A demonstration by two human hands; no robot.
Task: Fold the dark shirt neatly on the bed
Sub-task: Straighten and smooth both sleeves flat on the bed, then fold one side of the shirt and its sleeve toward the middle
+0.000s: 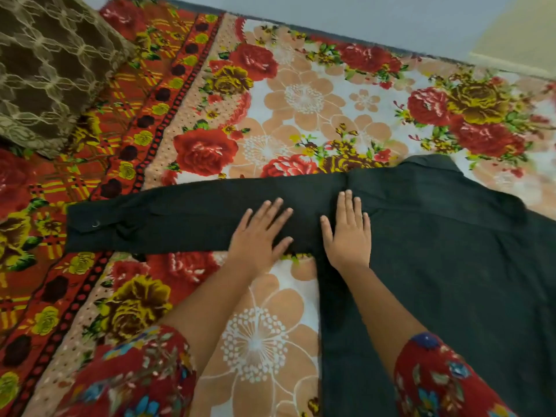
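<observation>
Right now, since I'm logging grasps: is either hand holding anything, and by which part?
Nothing is held. The left hand and right hand lie flat, fingers straight, on the black fabric shirt where its sleeve meets the body.

- The place is a bedroom in a home: a bed (pixel 301 94) fills almost the whole view.
- A floral sheet (pixel 126 94) with red roses and an orange border covers it.
- A brown pillow (pixel 45 64) with a net pattern lies at the far left.
- A plain pale wall (pixel 361 16) stands just behind the far edge.
</observation>
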